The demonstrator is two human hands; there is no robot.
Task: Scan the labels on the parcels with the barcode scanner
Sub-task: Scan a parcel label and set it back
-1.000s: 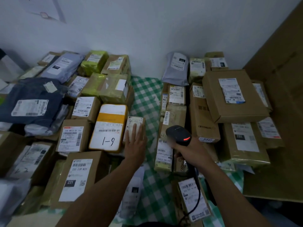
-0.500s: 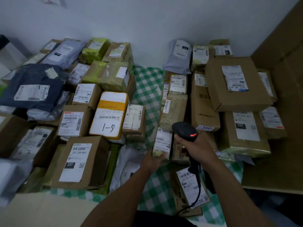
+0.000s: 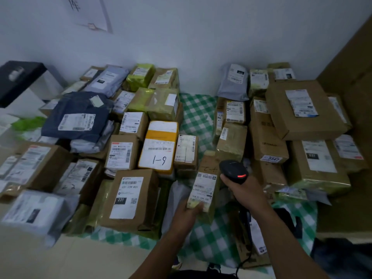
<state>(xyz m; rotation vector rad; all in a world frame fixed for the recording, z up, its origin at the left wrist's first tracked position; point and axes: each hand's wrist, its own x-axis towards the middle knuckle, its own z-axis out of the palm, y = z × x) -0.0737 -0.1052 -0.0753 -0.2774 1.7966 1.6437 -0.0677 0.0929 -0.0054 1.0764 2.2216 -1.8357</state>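
Left hand hopped over, now grips a long parcel, tilted up.
Right hand holds the scanner just beside its label, near the cloth's front edge; scan's probably next.

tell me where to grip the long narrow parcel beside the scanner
Its near short end, from the person's side, as the left hand does. The narrow parcel is slim and runs away from the person with its label up, so fingers there leave the barcode clear for the barcode scanner in the right hand.
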